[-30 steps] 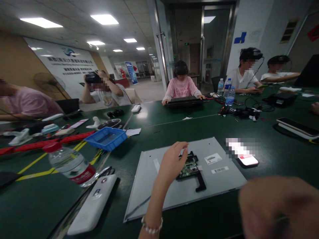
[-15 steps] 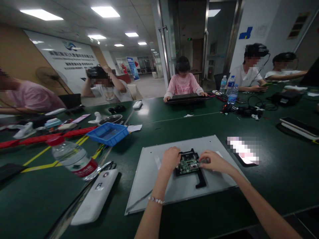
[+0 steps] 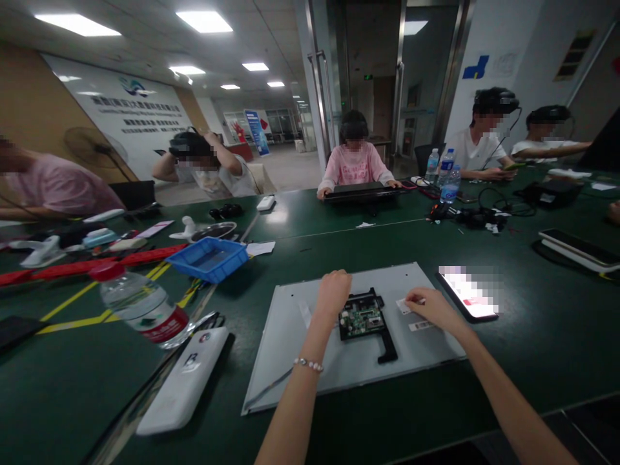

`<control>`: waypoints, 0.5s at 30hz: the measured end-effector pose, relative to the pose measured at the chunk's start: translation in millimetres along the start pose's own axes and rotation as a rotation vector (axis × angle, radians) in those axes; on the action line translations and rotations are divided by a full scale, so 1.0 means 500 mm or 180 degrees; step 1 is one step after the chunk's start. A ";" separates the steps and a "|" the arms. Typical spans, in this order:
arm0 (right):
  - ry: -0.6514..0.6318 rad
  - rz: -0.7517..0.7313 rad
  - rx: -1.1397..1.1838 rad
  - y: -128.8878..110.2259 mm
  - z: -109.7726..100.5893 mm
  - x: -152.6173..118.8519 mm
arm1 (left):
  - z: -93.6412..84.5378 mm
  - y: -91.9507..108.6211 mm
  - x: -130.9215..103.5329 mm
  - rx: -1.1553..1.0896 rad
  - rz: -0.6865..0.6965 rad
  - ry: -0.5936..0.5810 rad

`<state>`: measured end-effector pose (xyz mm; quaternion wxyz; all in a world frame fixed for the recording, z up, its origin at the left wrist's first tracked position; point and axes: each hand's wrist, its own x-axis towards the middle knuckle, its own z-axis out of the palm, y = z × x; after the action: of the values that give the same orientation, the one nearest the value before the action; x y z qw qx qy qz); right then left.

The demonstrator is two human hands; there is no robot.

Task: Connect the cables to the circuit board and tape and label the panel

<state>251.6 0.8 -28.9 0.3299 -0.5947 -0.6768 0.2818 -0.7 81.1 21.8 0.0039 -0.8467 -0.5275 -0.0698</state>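
Observation:
A green circuit board (image 3: 362,319) in a black plastic frame (image 3: 387,349) lies on a pale grey flat panel (image 3: 290,349). My left hand (image 3: 335,290) is raised at the board's upper left corner, its fingers curled closed; what they hold, if anything, is hidden. To the right of the board, my right hand (image 3: 431,309) is pinched over a small white label (image 3: 403,306) on the panel. Whatever its fingertips hold is too small to make out. A white strip with dark print (image 3: 420,326) lies just below that hand.
Right of the panel lies a lit phone (image 3: 469,297). On the left are a water bottle (image 3: 145,307), a white device (image 3: 186,381) and a blue tray (image 3: 208,259). Across the table a person in pink (image 3: 358,161) holds a dark flat object; other people sit around.
My right hand has moved right, off the board's edge to the white label on the panel. My left hand has lifted slightly at the board's upper left corner.

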 end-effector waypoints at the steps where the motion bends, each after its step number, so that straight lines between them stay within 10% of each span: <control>1: 0.0056 0.0010 -0.0050 0.004 -0.004 -0.001 | -0.001 -0.002 0.005 -0.0043 -0.0033 0.0007; 15: 0.0238 -0.0257 -0.0248 0.016 0.014 -0.002 | 0.072 -0.067 0.040 -0.0927 -0.0398 -0.0148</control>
<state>251.1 1.0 -39.6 0.3428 -0.5894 -0.6979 0.2193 -18.1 116.5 -13.7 -0.1355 -0.8051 -0.5635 -0.1260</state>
